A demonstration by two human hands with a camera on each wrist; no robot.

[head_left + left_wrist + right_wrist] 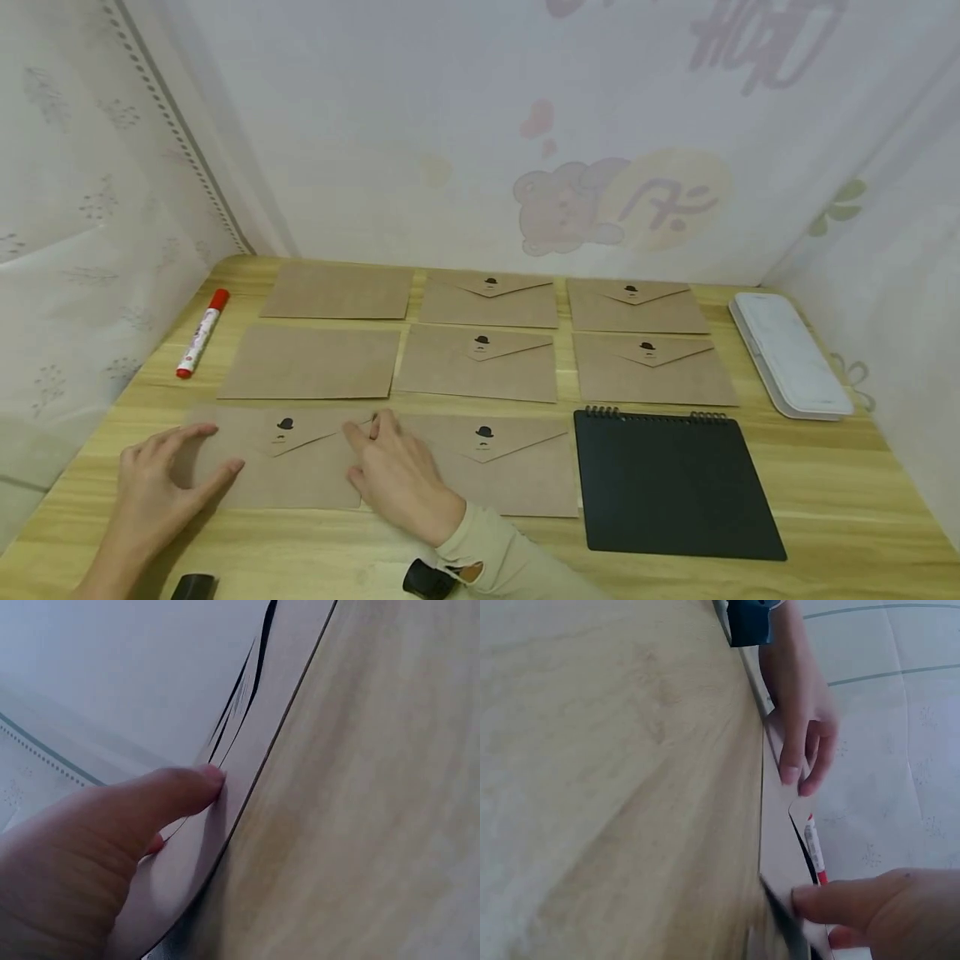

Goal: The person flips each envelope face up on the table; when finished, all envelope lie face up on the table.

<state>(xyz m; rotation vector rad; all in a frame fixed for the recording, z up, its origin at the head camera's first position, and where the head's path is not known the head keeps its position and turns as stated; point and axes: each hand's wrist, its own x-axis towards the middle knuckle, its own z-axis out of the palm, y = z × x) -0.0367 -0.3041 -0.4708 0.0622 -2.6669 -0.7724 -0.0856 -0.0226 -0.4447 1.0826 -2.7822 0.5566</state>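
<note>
A brown paper envelope [318, 479] with a hat print and pointed flap lies at the front left. My left hand [159, 482] spreads thumb and forefinger over its left end. In the left wrist view, the thumb [180, 791] touches the envelope [232, 776] beside the gaping flap edge. At the opposite end my right hand [401, 475] pinches the right edge with bent fingers. The right wrist view shows the right thumb [825, 900] against this end, next to a blurred dark edge. A matching envelope [517, 487] lies right beside it, partly covered by my right hand.
Several more envelopes lie in rows behind, two at left plain side up [311, 358]. A red-capped marker [198, 335] is at far left. A black spiral notebook [675, 483] lies front right, a white case [791, 354] behind it. Printed curtains [420, 108] surround the wooden table [300, 554].
</note>
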